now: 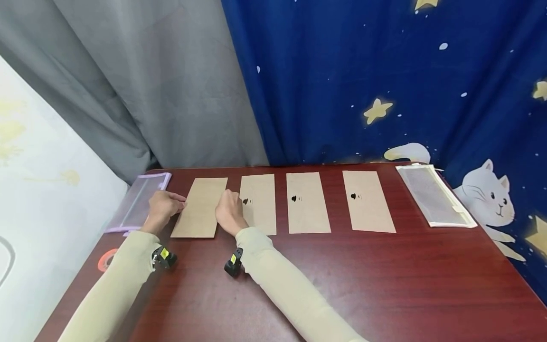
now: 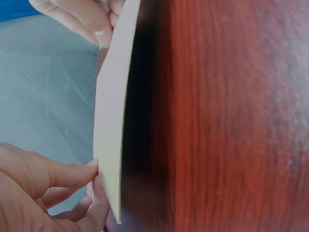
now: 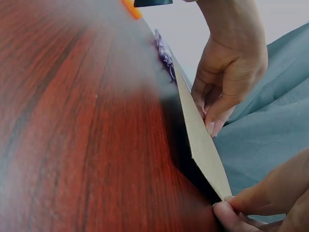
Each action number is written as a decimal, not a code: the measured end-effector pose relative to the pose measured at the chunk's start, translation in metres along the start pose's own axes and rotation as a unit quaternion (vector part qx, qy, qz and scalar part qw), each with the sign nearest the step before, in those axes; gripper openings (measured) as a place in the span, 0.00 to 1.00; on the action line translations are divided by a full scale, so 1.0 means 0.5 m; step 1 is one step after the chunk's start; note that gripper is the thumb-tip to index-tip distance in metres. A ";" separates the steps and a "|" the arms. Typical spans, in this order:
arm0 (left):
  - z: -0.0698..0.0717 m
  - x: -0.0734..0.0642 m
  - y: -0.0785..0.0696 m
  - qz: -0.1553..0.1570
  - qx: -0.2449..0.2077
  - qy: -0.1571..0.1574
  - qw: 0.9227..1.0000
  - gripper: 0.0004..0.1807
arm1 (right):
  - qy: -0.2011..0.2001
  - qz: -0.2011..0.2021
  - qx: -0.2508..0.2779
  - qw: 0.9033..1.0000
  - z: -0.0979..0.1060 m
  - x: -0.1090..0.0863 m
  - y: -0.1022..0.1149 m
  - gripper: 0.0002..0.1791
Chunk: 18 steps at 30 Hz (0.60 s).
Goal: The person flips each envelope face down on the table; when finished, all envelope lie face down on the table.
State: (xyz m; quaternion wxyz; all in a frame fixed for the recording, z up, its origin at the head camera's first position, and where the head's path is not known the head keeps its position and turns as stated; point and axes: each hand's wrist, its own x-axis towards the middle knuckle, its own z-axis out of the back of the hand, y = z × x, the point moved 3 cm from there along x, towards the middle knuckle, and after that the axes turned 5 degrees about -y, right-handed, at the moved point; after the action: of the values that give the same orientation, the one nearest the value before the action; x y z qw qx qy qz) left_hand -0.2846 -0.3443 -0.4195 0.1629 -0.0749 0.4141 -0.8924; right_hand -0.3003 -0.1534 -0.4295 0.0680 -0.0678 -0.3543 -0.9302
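A flat, plain piece of brown kraft paper (image 1: 200,207) is held by its two long sides, slightly raised off the table, with a dark shadow beneath it. My left hand (image 1: 164,209) pinches its left edge between thumb and fingers, as the left wrist view shows on the paper (image 2: 110,121). At the opposite edge my right hand (image 1: 230,213) pinches the paper; in the right wrist view its thumb and fingertip meet at a corner (image 3: 223,193). Just right of that hand lies a similar kraft piece (image 1: 260,209) bearing a small black print.
Two more printed kraft pieces (image 1: 308,209) (image 1: 372,209) continue the row rightward. A purple-edged mesh pouch (image 1: 134,209) lies at left, a white-edged one (image 1: 436,197) at far right. An orange tape roll (image 1: 104,260) sits beside the left forearm. Curtains hang behind the table (image 1: 384,285).
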 end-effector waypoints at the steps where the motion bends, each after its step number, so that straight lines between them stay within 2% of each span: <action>1: -0.001 0.000 0.001 -0.001 0.004 0.000 1.000 0.15 | -0.002 0.001 -0.003 1.000 -0.001 0.000 0.000 0.24; 4: -0.005 -0.001 0.001 0.000 0.006 0.001 1.000 0.15 | -0.008 0.010 -0.017 1.000 -0.001 0.001 0.003 0.21; 6: -0.005 -0.002 0.001 0.002 0.022 -0.006 1.000 0.14 | -0.007 0.016 -0.018 1.000 -0.001 0.001 0.006 0.20; 12: 0.000 -0.008 -0.006 -0.009 0.104 -0.031 0.994 0.12 | -0.008 0.027 -0.030 0.999 0.003 -0.001 0.014 0.20; 16: 0.003 -0.017 -0.015 -0.030 0.124 -0.044 0.991 0.12 | -0.018 0.057 -0.025 0.998 0.023 -0.008 0.023 0.23; 18: 0.011 -0.023 -0.025 -0.037 0.121 -0.056 0.990 0.13 | -0.019 0.068 0.002 0.997 0.044 -0.009 0.032 0.24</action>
State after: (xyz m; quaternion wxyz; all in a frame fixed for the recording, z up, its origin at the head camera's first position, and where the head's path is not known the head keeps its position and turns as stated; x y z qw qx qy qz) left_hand -0.2752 -0.3366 -0.4066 0.1603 -0.1199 0.2898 -0.9359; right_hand -0.2912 -0.1501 -0.4037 0.1248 -0.1095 -0.3515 -0.9213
